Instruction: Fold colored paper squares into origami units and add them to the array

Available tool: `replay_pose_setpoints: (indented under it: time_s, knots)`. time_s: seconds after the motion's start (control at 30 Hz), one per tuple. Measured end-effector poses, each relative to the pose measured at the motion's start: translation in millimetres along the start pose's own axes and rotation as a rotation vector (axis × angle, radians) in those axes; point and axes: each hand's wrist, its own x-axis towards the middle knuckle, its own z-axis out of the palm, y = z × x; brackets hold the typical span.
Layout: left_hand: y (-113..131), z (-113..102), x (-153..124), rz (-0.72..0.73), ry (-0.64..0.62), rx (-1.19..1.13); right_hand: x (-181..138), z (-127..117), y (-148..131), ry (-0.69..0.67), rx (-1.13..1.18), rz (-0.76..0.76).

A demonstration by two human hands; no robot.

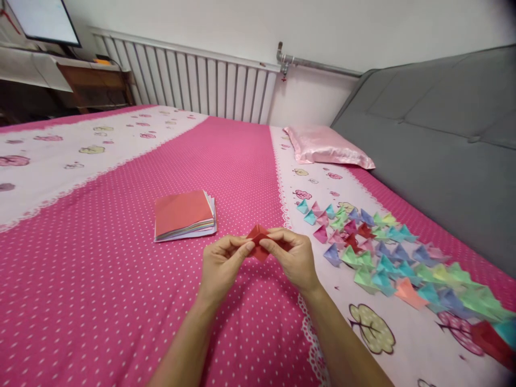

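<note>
A small piece of folded red paper [259, 235] is held up between my two hands, above the pink dotted bedspread. My left hand [221, 263] pinches its left corner between thumb and fingers. On the other side, my right hand [294, 258] grips the right corner in the same way. The paper has a diamond-like outline with a crease across the middle; its edges are partly covered by my fingers. To the left of my hands lies a stack of square coloured paper [183, 212] with a red sheet on top.
Many folded paper boats [387, 263] in several colours spread over the bed at right. A pink satin pillow [326, 146] lies near the grey padded headboard [435, 118]. Behind the bed stand a white radiator [201, 80] and, at far left, a desk with a monitor [44, 21].
</note>
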Motion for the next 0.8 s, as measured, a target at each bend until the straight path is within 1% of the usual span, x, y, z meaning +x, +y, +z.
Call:
replay_pose_setpoints:
  time_s: [0.13,0.3,0.43,0.6,0.8]
  knots:
    - [2,-2,0,0.008,-0.055,0.006,-3,3,-2,0.027,0.019,0.023]
    - [2,0,-1,0.041,-0.053,0.007,-4,5,-3,0.057,-0.007,-0.019]
    - [1,2,-1,0.029,-0.071,-0.005,-5,7,-2,0.075,-0.048,-0.037]
    - [2,2,-1,0.020,-0.022,0.124,-6,9,0,0.100,-0.031,-0.012]
    - [2,0,1,-0.006,0.020,0.091,-7,11,-1,0.113,0.008,0.006]
